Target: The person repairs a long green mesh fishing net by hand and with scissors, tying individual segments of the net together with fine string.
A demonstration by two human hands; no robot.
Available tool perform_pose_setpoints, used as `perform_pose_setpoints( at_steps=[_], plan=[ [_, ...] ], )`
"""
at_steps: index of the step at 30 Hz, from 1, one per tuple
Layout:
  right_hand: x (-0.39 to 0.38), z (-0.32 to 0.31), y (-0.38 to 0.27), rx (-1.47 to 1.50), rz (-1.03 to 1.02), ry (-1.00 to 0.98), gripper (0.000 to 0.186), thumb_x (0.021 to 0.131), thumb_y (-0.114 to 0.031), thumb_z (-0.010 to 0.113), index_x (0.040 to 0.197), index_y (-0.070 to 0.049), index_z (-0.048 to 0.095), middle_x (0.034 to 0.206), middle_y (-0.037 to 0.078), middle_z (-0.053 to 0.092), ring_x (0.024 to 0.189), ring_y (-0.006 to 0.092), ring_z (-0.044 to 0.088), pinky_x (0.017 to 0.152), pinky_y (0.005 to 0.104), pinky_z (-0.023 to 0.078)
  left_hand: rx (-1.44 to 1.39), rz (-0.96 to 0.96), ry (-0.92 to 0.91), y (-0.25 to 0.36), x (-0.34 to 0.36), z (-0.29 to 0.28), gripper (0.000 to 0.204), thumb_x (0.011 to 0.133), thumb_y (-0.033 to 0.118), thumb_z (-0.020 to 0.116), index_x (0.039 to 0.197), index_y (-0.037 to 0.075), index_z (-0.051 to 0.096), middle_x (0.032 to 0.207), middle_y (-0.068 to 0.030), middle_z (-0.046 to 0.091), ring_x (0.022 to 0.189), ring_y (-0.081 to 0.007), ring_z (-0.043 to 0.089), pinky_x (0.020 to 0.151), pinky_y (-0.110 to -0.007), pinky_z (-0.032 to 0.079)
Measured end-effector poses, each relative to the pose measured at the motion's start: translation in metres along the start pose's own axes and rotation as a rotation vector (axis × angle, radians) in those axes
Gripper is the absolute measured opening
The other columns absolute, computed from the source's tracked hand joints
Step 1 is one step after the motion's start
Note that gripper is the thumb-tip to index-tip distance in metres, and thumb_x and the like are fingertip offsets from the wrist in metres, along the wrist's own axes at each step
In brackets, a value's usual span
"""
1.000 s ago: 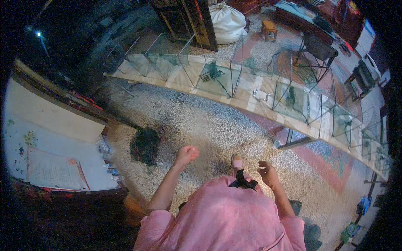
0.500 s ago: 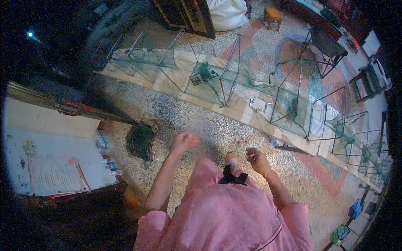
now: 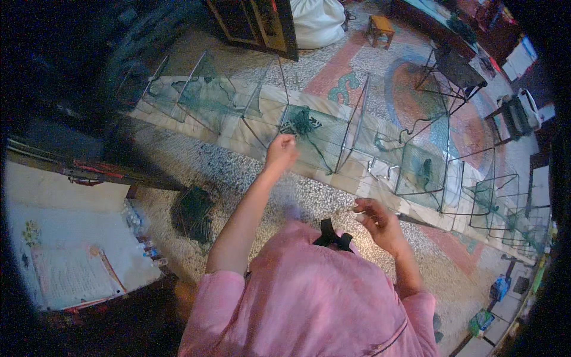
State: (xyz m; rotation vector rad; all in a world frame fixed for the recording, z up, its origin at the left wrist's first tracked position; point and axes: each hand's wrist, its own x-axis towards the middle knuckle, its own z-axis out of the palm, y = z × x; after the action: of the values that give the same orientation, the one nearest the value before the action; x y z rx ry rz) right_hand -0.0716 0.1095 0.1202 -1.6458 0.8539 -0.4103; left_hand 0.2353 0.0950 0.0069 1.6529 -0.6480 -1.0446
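Observation:
A long net trap (image 3: 321, 152) of green mesh on thin square wire frames stretches diagonally ahead of me. My left hand (image 3: 282, 153) reaches out to its near side. The fingers are pinched together at the mesh by a frame, and what lies between them is hidden. A dark bunch of netting (image 3: 303, 121) sits just beyond those fingertips. Closer to my body, my right hand (image 3: 380, 226) hovers over the pebbled floor, short of the trap. Its fingers are curled toward the thumb, and anything held there is too small to make out.
Pale boards (image 3: 238, 135) lie under the trap. On the left are a table with papers (image 3: 77, 273) and a dark basket-like object (image 3: 193, 214) on the floor. A wooden stool (image 3: 380, 31), a white sack (image 3: 317, 27) and a dark folding chair (image 3: 458, 68) stand farther back.
My left hand has moved forward from above the floor to the near side of the trap. My right hand stays near my body, fingers still curled. The view has shifted slightly.

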Motion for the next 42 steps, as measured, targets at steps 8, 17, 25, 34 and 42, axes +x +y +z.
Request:
perform_pose_setpoints(
  at_steps=[8, 17, 25, 34, 42],
  plan=[
    [0.029, -0.033, -0.127, -0.160, -0.149, 0.219, 0.029, 0.077, -0.006, 0.056, 0.105, 0.000, 0.050, 0.088, 0.007, 0.058, 0.079, 0.0138, 0.056, 0.068, 0.0247, 0.043, 0.202, 0.107, 0.277, -0.006, 0.099, 0.003, 0.028, 0.082, 0.020, 0.047, 0.097, -0.003, 0.040, 0.080, -0.0154, 0.053, 0.045, -0.0268, 0.055, 0.046, -0.034, 0.045],
    [0.142, -0.043, -0.152, -0.579, -0.314, 0.006, 0.027, 0.076, -0.005, 0.054, 0.103, -0.004, 0.050, 0.083, 0.010, 0.059, 0.074, 0.0191, 0.058, 0.062, 0.0281, 0.045, 0.464, 0.088, 0.300, -0.029, 0.123, 0.011, 0.030, 0.073, 0.021, 0.058, 0.092, -0.002, 0.052, 0.091, -0.0214, 0.057, 0.082, -0.0330, 0.056, 0.073, -0.037, 0.043],
    [0.266, -0.029, -0.092, -1.025, -0.310, -0.510, 0.031, 0.075, -0.013, 0.054, 0.106, -0.009, 0.049, 0.090, 0.014, 0.058, 0.080, 0.0285, 0.057, 0.069, 0.0369, 0.044, 0.068, 0.047, -0.007, 0.015, 0.087, 0.002, 0.014, 0.074, 0.012, 0.058, 0.085, 0.003, 0.055, 0.070, -0.0021, 0.055, 0.053, -0.0078, 0.050, 0.045, -0.022, 0.040],
    [0.303, 0.017, -0.046, -1.231, -0.148, -0.856, 0.050, 0.075, -0.016, 0.052, 0.122, -0.013, 0.035, 0.102, 0.016, 0.054, 0.095, 0.0311, 0.051, 0.079, 0.0383, 0.041, 0.206, 0.200, 0.104, 0.017, 0.081, -0.005, 0.006, 0.072, 0.005, 0.056, 0.077, 0.002, 0.055, 0.066, -0.0036, 0.057, 0.056, -0.0087, 0.051, 0.051, -0.023, 0.042],
    [0.298, 0.022, -0.055, -1.253, -0.166, -0.841, 0.045, 0.074, -0.020, 0.055, 0.114, -0.005, 0.041, 0.096, 0.018, 0.054, 0.093, 0.0315, 0.052, 0.076, 0.0394, 0.042, 0.307, 0.306, 0.118, 0.031, 0.080, -0.014, 0.005, 0.072, 0.004, 0.057, 0.077, 0.002, 0.055, 0.068, -0.0057, 0.058, 0.060, -0.0129, 0.054, 0.057, -0.025, 0.043]
  ],
)
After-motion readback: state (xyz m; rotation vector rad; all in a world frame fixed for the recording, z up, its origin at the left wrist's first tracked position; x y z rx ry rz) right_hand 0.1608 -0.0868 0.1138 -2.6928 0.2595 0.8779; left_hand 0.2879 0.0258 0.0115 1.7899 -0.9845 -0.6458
